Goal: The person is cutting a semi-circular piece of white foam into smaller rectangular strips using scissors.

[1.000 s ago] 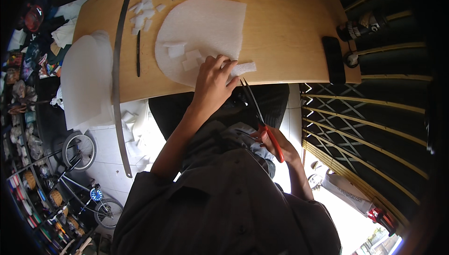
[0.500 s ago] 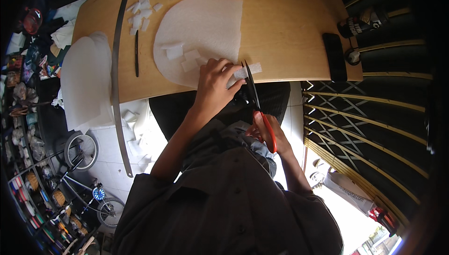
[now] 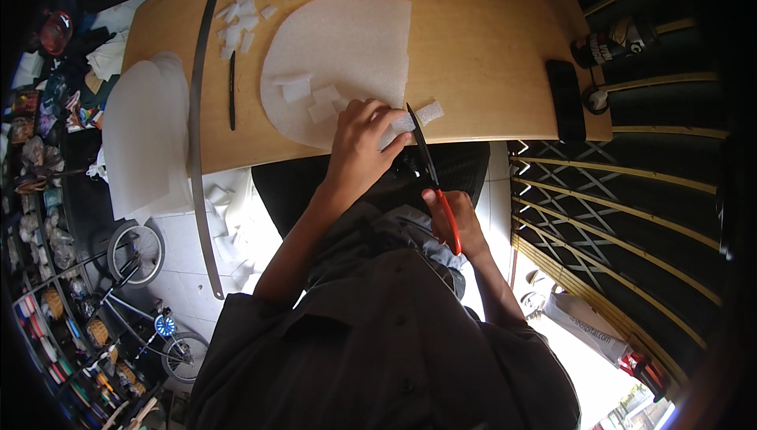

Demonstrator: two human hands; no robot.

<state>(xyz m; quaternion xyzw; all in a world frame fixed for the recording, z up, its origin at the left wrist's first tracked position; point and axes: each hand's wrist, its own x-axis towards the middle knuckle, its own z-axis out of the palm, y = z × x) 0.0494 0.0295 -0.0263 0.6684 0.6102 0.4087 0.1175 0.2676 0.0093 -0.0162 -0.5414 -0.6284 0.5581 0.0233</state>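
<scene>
A few cut foam squares [image 3: 309, 92] lie on the bench [image 3: 489, 59] — most of the foam sheet [image 3: 347, 43] at twelve o'clock remains uncut, while the left hand [image 3: 364, 134] pinches a foam strip [image 3: 416, 117] and the right hand [image 3: 453, 221] grips red-handled scissors [image 3: 432, 173].

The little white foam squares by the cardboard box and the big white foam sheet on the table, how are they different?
The little foam squares are small, blocky and many, scattered in a loose pile. The big foam sheet is one wide flat piece with a rounded edge. The squares lie untouched, while the left hand presses on the sheet's near edge beside the scissors held by the right hand. Both are white foam lying on the wooden table.
</scene>
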